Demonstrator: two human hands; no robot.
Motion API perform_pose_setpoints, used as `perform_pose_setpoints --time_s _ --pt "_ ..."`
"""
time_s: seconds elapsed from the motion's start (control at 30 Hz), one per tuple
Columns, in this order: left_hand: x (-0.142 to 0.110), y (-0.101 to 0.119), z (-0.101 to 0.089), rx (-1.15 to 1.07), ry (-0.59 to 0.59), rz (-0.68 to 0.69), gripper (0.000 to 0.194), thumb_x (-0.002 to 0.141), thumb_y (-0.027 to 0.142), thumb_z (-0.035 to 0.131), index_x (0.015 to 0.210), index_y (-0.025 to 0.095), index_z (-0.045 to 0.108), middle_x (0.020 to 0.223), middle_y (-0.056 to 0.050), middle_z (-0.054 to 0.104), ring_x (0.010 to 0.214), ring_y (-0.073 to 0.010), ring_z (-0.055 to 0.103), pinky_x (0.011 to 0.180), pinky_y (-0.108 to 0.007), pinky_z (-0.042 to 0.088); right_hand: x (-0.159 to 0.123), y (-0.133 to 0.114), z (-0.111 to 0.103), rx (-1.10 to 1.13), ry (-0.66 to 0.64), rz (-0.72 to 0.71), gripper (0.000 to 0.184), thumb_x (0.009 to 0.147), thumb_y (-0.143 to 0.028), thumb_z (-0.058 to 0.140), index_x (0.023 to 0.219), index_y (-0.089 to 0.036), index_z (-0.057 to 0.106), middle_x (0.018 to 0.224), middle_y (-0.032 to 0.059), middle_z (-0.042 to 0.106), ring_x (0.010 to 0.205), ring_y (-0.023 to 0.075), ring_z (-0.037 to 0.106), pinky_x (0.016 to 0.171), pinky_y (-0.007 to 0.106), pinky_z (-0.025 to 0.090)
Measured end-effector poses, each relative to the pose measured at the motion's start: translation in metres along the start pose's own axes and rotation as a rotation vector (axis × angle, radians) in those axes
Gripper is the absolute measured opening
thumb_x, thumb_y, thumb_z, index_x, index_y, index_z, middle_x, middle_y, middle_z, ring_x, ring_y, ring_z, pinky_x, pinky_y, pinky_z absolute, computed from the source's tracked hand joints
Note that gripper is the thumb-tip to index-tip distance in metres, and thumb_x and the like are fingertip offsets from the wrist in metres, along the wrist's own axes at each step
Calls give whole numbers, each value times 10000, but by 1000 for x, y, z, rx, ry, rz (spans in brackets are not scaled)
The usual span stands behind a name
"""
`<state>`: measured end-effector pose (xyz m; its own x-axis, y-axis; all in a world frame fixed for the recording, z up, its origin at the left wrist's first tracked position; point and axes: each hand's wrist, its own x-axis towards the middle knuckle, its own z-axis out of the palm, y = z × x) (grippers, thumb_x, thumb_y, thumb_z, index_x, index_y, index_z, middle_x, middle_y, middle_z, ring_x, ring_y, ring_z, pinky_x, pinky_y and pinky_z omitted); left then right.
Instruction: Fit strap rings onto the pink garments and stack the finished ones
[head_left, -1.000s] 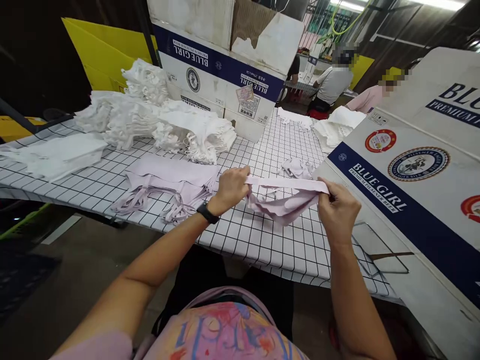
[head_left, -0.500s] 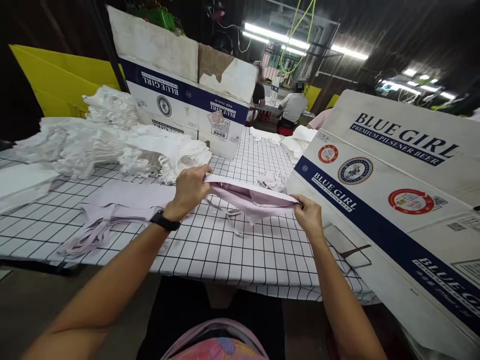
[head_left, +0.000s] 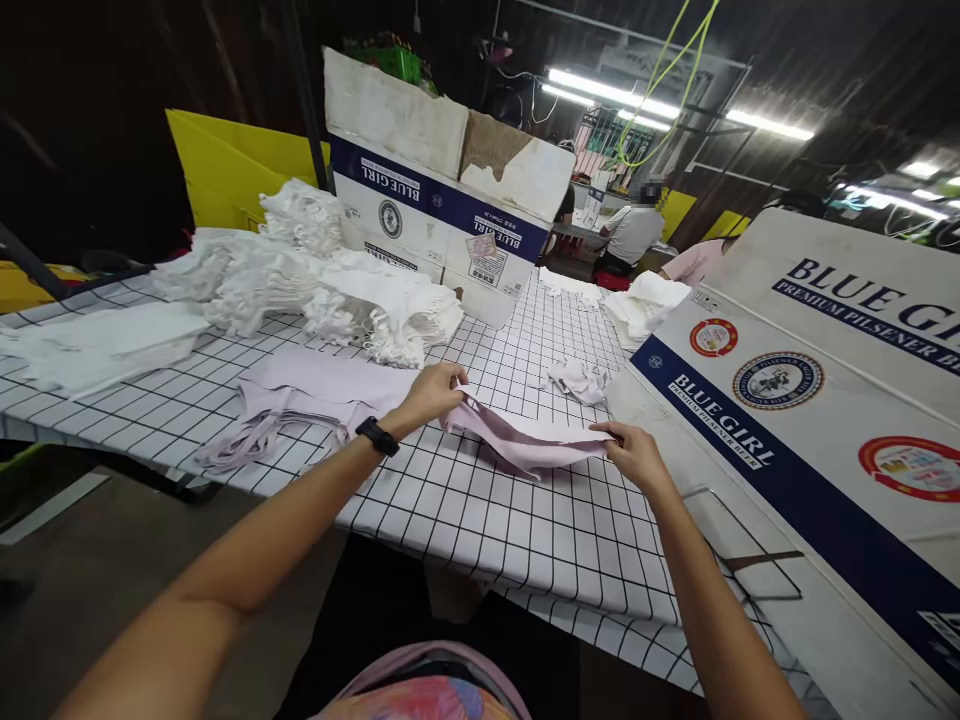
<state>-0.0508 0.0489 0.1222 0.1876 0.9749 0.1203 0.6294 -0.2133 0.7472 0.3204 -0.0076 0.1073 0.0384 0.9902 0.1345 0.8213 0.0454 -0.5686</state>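
Observation:
A pale lilac piece of cloth [head_left: 525, 441] stretches between my two hands, low over the checked tabletop [head_left: 480, 525]. Its left end is pinched in my left hand [head_left: 433, 390], which wears a black wristband. My right hand [head_left: 628, 450] grips the other end between thumb and fingers. Left of my left hand lies a flat stack of lilac cloth pieces [head_left: 322, 385], with looped lilac strips [head_left: 244, 440] hanging off its near side. A small crumpled heap of lilac scraps [head_left: 579, 380] rests just beyond the held cloth.
Heaps of white cloth pieces [head_left: 277, 275] and a flat white stack [head_left: 112, 340] fill the table's left. A cardboard panel [head_left: 442, 200] stands behind them; a larger one [head_left: 757, 400] leans at the right. A co-worker [head_left: 634, 235] sits farther back.
My view has turned left. The held cloth has come down closer to the table and opened into a sagging strip, with both hands still on its ends.

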Motion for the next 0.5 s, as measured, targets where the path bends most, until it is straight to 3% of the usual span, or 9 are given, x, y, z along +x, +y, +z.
perform_pose_setpoints --time_s 0.1,0.2,0.27,0.37,0.5 --pt "-2 -5 23 13 -12 4 279 655 85 541 854 152 726 620 17 555 602 -141 521 553 -251 369 20 0 0 99 -138 -24 461 779 -227 619 1205 -148 777 997 109 808 838 232 746 766 351 589" --pt "-1 -10 55 20 -35 16 270 680 95 567 881 161 735 652 0 612 644 -154 549 577 -258 360 57 -8 -1 301 -271 16 719 810 -403 743 1477 -183 587 1394 166 675 1148 265 707 924 394 586" --pt "1 -13 78 26 -62 23 224 694 109 599 865 165 732 693 -17 660 672 -164 577 586 -263 357 89 -14 2 305 -203 147 753 827 -472 757 1503 -208 556 1496 172 594 1271 278 645 1018 394 547" --pt "3 -20 108 37 -92 40 181 741 139 609 874 176 727 772 -39 718 730 -190 625 614 -275 367 136 -18 17 183 -14 310 760 913 -449 636 1579 -148 431 1578 211 484 1400 321 533 1137 443 451" --pt "2 -30 127 43 -88 79 213 834 163 542 959 199 710 840 -41 747 792 -219 661 706 -308 406 192 -12 38 -36 218 459 858 895 -344 615 1627 -72 258 1670 253 285 1577 329 230 1268 448 219"
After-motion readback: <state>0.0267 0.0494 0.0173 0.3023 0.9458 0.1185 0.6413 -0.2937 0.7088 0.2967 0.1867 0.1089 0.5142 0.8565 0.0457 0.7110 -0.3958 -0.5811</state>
